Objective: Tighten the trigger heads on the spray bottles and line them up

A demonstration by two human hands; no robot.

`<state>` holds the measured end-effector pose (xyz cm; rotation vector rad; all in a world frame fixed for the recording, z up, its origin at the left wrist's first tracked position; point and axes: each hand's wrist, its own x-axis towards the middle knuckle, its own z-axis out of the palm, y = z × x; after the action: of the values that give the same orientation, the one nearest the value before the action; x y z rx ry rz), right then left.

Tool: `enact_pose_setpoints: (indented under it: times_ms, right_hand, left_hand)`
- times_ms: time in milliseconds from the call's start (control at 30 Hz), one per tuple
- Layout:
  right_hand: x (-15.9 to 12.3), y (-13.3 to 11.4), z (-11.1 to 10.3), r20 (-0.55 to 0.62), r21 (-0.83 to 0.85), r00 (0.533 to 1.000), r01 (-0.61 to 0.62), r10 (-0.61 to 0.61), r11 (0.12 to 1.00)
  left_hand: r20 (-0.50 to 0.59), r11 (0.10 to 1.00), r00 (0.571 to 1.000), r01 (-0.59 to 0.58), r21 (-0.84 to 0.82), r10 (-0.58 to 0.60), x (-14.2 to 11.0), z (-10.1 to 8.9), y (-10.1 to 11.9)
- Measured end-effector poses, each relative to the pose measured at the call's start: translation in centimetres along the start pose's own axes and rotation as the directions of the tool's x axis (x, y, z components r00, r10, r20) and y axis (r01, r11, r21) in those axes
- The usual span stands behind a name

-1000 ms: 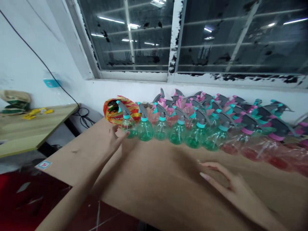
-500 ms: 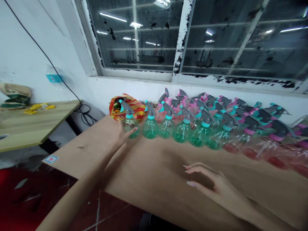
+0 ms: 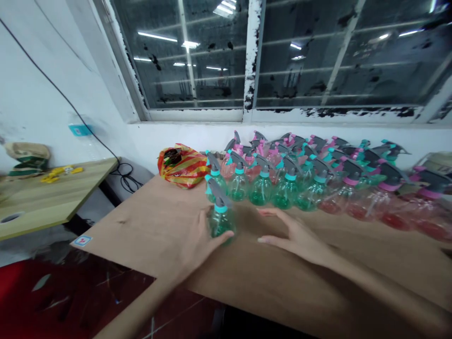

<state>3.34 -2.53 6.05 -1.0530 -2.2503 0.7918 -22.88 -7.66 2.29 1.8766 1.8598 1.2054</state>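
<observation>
My left hand (image 3: 203,238) is wrapped round a clear green spray bottle (image 3: 221,219) with a grey and turquoise trigger head. The bottle is in front of the row and leans slightly; whether its base touches the table cannot be told. To its right, my right hand (image 3: 289,235) is open, thumb and fingers apart, with nothing between them. Behind both hands stand several green spray bottles (image 3: 261,189) in a row. Pink-collared spray bottles (image 3: 365,207) continue the group to the right and behind.
A red and yellow striped plastic bag (image 3: 185,169) lies on the brown table (image 3: 141,226) near the wall. At the left, a second table (image 3: 38,202) carries small yellow pieces (image 3: 58,174) and a cloth-like bag (image 3: 28,157). A black cable (image 3: 129,176) hangs between the tables.
My left hand has brought the green spray bottle from the left end of the row toward me and to the right. My right hand has moved forward, closer to it.
</observation>
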Motion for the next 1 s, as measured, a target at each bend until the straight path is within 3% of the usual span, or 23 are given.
enact_pose_setpoints:
  times_ms: [133,233,400,533,700,833,900,1000]
  right_hand:
    - [0.8,-0.1,-0.2,-0.046,0.116,0.997,0.072,-0.067,0.991]
    - [0.5,0.3,-0.6,-0.133,0.210,0.989,0.088,-0.061,0.974]
    - [-0.8,0.9,-1.7,-0.332,0.257,0.942,0.143,-0.052,0.956]
    - [-1.9,1.2,-2.7,-0.398,0.273,0.917,0.140,-0.021,0.952]
    - [-3.0,2.4,-4.0,-0.414,0.275,0.910,0.134,-0.008,0.952]
    - [-3.5,4.0,-5.5,-0.375,0.262,0.927,0.138,-0.031,0.955]
    - [-3.6,4.9,-6.2,-0.359,0.249,0.932,0.152,-0.055,0.957]
    - [-3.2,6.0,-6.9,-0.358,0.251,0.932,0.151,-0.054,0.956]
  left_hand:
    - [0.148,0.995,0.984,-0.096,-0.033,0.100,-0.8,3.7,4.2]
    - [0.192,0.987,0.968,-0.158,-0.026,0.160,-1.0,6.5,6.5]
    - [0.250,0.969,0.938,-0.248,-0.002,0.241,-1.4,10.0,9.3]
    - [0.241,0.952,0.922,-0.305,-0.030,0.303,-1.7,11.9,10.7]
    - [0.291,0.936,0.890,-0.332,-0.115,0.352,-1.5,12.8,11.4]
    - [0.439,0.897,0.782,-0.392,-0.204,0.442,-0.4,12.0,10.7]
    - [0.465,0.885,0.755,-0.426,-0.189,0.463,0.4,11.7,9.9]
    - [0.457,0.890,0.772,-0.443,-0.111,0.441,1.5,11.8,8.3]
